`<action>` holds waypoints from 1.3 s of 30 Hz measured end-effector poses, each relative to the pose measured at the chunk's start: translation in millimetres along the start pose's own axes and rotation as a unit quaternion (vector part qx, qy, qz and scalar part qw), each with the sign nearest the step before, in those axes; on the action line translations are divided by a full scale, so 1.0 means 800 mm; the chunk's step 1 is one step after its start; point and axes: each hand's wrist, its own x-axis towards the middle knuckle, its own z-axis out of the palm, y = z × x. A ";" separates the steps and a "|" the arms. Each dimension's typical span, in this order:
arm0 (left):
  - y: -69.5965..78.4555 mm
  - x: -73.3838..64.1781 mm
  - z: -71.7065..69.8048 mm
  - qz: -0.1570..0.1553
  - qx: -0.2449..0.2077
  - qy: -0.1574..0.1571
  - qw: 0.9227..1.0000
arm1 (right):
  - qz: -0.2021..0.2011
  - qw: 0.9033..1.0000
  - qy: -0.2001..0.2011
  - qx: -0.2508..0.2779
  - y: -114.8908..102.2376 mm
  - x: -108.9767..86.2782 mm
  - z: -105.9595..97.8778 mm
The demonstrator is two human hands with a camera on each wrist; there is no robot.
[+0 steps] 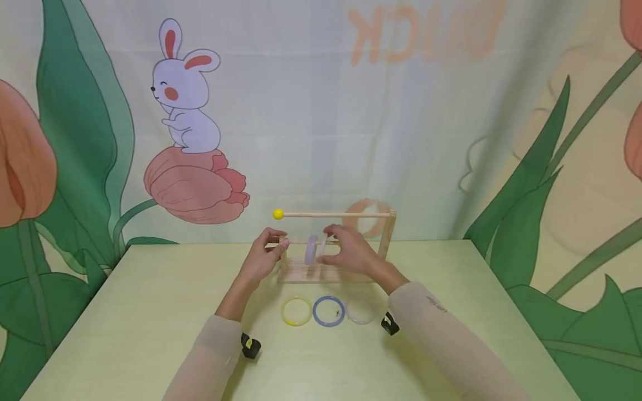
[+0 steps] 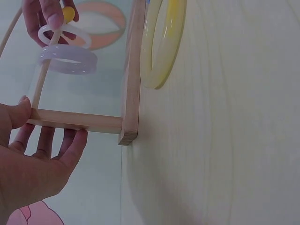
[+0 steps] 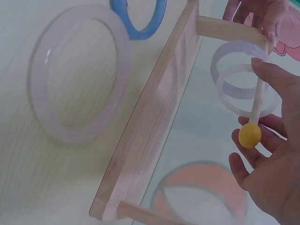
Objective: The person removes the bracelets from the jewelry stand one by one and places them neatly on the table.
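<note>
At the far left, a large orange tulip is printed on the hanging cloth, followed by a white rabbit sitting on a pink bloom. Below, a beige left sleeve reaches in over the pale tabletop, with a black piece at its cuff. The left hand grips the short post of a wooden rack near its top, thumb and fingers closed against the wood. Above that hand, a yellow ball caps the free end of the rack's upper rod. In front of the rack, a yellow ring lies flat. From the short post the lower rod runs rightward, and a lavender ring hangs around it. Nearer the viewer, a blue ring lies just beside the yellow one. Next along the lower rod is a thin white ring, also around it, held by the right hand between thumb and fingers, parted only by the ring's breadth. The right wrist view shows this rod's own ball, orange-yellow, by those fingers. A pale lilac ring lies right of the blue one. The tall post stands at the rack's right end, with the right sleeve coming in below.
</note>
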 end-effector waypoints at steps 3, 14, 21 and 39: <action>-0.001 -0.001 0.000 0.000 -0.005 -0.001 1.000 | 0.000 1.000 -0.002 0.004 0.005 -0.006 -0.004; -0.005 0.001 -0.002 0.004 -0.002 -0.003 1.000 | 0.010 0.999 0.002 0.041 0.021 -0.021 -0.016; -0.005 0.005 -0.001 0.005 -0.008 -0.005 1.000 | 0.024 0.998 0.008 0.054 0.030 -0.031 -0.022; -0.005 0.003 0.000 0.000 -0.007 -0.002 1.000 | 0.014 0.998 0.010 0.055 0.039 -0.054 -0.026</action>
